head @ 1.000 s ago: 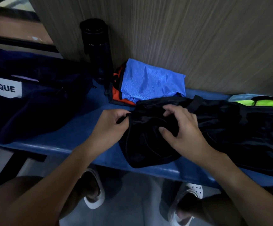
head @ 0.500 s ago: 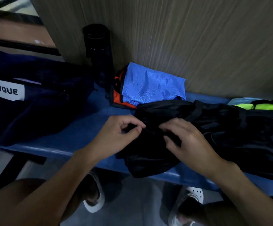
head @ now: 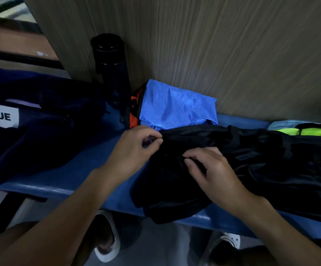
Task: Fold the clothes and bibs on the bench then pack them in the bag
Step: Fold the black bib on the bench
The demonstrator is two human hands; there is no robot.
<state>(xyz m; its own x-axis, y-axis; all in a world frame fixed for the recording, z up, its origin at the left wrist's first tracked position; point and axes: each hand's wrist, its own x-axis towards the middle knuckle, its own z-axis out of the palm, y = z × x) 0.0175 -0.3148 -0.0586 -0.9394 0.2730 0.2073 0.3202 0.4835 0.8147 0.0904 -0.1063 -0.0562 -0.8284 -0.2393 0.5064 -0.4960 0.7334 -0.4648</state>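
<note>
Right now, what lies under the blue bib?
An orange cloth pokes out at the left edge of the blue bib; the rest beneath is covered.

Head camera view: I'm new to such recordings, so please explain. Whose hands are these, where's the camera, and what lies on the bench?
No machine here: a person wears the camera on the head, looking down at their own hands. The left hand and right hand each pinch a black garment lying on the blue bench. Behind it lies a folded blue bib on an orange cloth, beside a dark bottle. A navy bag sits at the left; a yellow-green bib at the right.
</note>
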